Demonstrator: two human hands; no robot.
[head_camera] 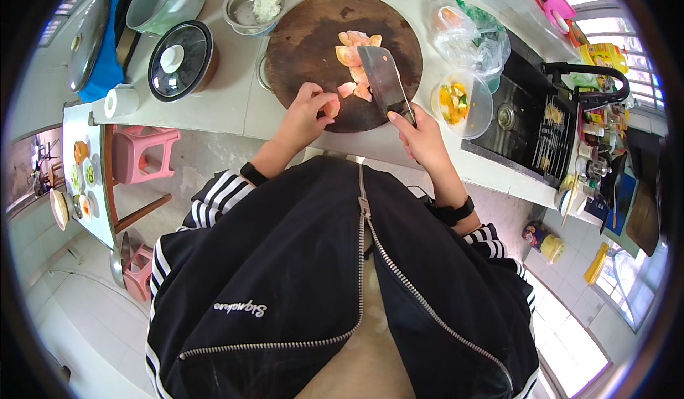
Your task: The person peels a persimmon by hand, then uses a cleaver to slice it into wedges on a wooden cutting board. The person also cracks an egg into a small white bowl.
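A round wooden chopping board [310,30] lies on the counter in front of me. My right hand [419,134] grips the handle of a cleaver [382,78], its broad blade tilted over the right part of the board beside cut pink pieces, perhaps tomato [348,56]. More such pieces reach from the board's middle towards its near side, some partly behind the blade. At the near left edge of the board, my left hand [310,110] holds one pink piece [332,106] between thumb and fingers.
Left of the board stand a metal bowl with white food [246,11] and a lidded pot [200,67]. To the right are plastic bags [465,41], a clear plastic tub with yellow scraps [478,118] and a dark sink [494,142] with a black faucet [593,70].
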